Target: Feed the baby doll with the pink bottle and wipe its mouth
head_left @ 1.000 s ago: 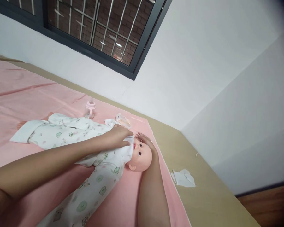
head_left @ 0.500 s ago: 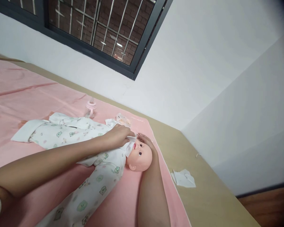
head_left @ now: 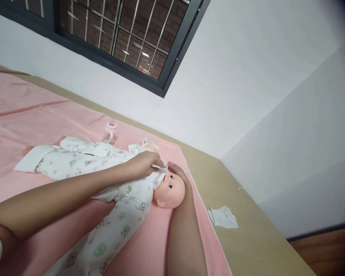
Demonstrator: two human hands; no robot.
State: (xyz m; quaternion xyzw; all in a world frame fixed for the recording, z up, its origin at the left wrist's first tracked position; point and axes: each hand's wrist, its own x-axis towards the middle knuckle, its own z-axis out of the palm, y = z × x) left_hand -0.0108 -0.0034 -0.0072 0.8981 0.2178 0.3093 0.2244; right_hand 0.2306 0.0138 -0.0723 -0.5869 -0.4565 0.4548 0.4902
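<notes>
A baby doll [head_left: 172, 193] lies on its back on a pink sheet [head_left: 149, 237], its head to the right, dressed in a white printed outfit [head_left: 135, 203]. My left hand [head_left: 145, 164] is closed on a white cloth [head_left: 160, 168] at the doll's chin and neck. Beyond the doll's head, my right hand [head_left: 176, 169] curves round the far side of the face, its fingers near the cheek and its wrist against the top of the head. Whether those fingers grip anything is hidden.
A pink-topped baby bottle [head_left: 110, 132] stands behind the doll. A clear packet [head_left: 149, 145] lies past my left hand. On the tan surface [head_left: 247, 245] at the right is a white folded tissue [head_left: 223, 217]. A barred window is above.
My left hand has shifted very slightly, and the cloth edge in its fingers has moved and changed shape. The doll and my right hand look almost the same.
</notes>
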